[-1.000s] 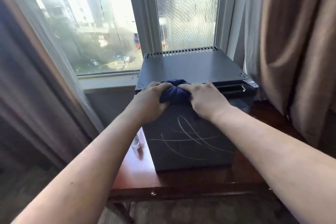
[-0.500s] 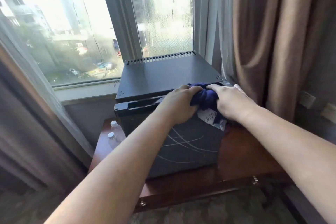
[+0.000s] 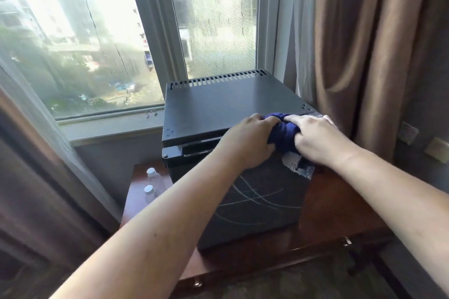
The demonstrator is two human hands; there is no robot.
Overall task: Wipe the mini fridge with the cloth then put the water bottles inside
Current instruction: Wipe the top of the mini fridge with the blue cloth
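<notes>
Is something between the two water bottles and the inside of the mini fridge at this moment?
Yes. The mini fridge door is shut, and both hands press the blue cloth on its top front edge. The water bottles stand left of it on the table.

Both arms reach forward, left hand [image 3: 247,141] and right hand [image 3: 320,139] clenched side by side.

Bright window [image 3: 97,39] w/ brown curtains [image 3: 359,51]; dark wood table [image 3: 335,204], carpet floor [image 3: 279,284].
</notes>
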